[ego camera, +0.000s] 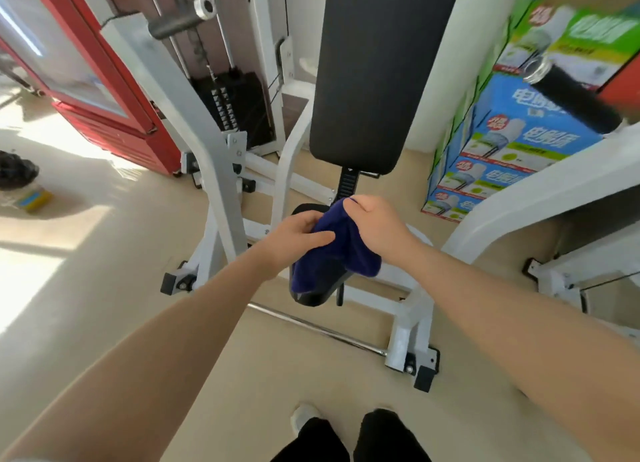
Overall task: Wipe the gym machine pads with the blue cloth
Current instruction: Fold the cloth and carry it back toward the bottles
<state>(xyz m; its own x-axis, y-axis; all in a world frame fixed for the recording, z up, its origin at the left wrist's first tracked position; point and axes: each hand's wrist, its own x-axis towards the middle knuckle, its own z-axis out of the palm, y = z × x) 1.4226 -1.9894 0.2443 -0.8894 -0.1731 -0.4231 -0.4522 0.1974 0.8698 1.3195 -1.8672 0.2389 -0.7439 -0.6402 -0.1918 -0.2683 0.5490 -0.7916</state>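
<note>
A dark blue cloth (334,254) hangs bunched over the black seat pad (311,297) of a white gym machine, covering most of it. My left hand (294,238) grips the cloth's left side, thumb on top. My right hand (375,224) pinches its upper edge from the right. Behind the hands a long black back pad (374,70) rises upright on the frame. A black roller pad (576,100) juts in at the upper right, and a grey handle (180,20) sticks out at the upper left.
The machine's white frame (214,157) stands left, and its chrome bar (318,330) crosses low in front. The black weight stack (235,105) sits behind. Stacked blue and green boxes (512,139) stand right, a red cabinet (104,91) left. My legs (349,437) are at the bottom.
</note>
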